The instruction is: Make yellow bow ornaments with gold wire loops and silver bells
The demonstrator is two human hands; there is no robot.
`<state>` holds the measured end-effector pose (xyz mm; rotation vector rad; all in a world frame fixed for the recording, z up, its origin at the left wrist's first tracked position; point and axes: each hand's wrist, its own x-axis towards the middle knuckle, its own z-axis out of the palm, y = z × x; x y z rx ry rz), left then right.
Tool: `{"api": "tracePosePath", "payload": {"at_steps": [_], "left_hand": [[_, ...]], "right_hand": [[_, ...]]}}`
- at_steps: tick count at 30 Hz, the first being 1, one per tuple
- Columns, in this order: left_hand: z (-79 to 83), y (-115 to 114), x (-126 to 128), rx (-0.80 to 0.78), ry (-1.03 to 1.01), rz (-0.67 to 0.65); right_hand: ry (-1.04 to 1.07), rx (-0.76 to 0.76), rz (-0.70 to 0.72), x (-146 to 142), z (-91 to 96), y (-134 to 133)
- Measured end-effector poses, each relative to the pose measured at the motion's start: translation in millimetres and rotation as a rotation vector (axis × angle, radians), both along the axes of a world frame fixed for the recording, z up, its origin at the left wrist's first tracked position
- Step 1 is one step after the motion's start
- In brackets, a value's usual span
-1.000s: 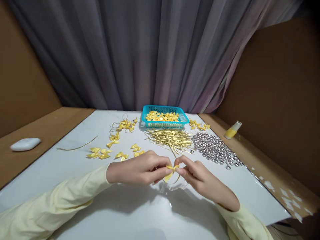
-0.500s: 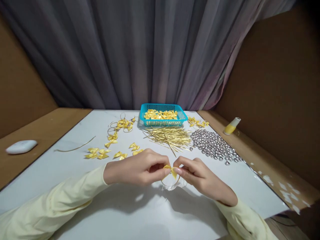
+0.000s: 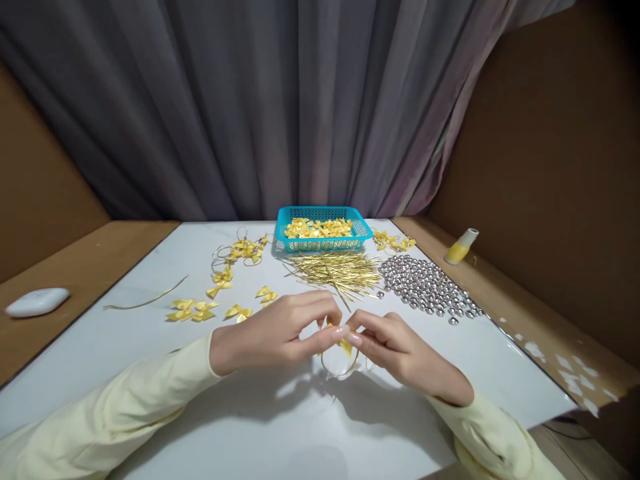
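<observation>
Just above the white tabletop (image 3: 280, 420), both my hands meet at a small yellow ribbon bow (image 3: 346, 348). My left hand (image 3: 283, 333) pinches it from the left, its thumb covering much of the bow. From the right, the thumb and fingers of my right hand (image 3: 403, 350) are closed on it too. A thin loop (image 3: 340, 377) hangs below the bow, and its upper part is hidden behind my fingers. Loose yellow bows (image 3: 239, 312) lie on the table beyond my left hand.
Yellow bows fill a blue basket (image 3: 367, 235) at the back. Before it lie gold wire ties (image 3: 335, 273), with silver beads (image 3: 425, 285) to the right. Bows on loops (image 3: 245, 250) are heaped left. A yellow-and-white bottle (image 3: 461, 247) and a white object (image 3: 37, 302) stand at the sides.
My left thumb has slid right over the bow and now meets my right fingertips, covering more of it. The left hand's fingers have lifted slightly. The whole view has shifted a little.
</observation>
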<state>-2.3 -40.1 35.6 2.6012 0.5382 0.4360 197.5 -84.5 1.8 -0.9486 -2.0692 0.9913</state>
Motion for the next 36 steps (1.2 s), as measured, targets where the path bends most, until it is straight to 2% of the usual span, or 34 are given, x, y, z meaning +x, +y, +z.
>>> {"api": "tracePosePath", "payload": {"at_steps": [8, 16, 25, 36], "left_hand": [[2.6, 0.3, -1.7, 0.058, 0.045, -0.078], [8.2, 0.0, -1.5, 0.025, 0.126, -0.146], [7.0, 0.4, -2.6, -0.03, 0.19, -0.108], [7.0, -0.7, -0.6, -0.088, 0.113, -0.077]], "right_hand": [[-0.038, 0.01, -0.002, 1.5, 1.2, -1.0], [0.003, -0.006, 0.036, 2.7, 2.4, -0.6], [0.009, 0.011, 0.025, 5.1, 0.4, -1.3], [-0.011, 0.039, 0.013, 5.3, 1.2, -1.3]]}}
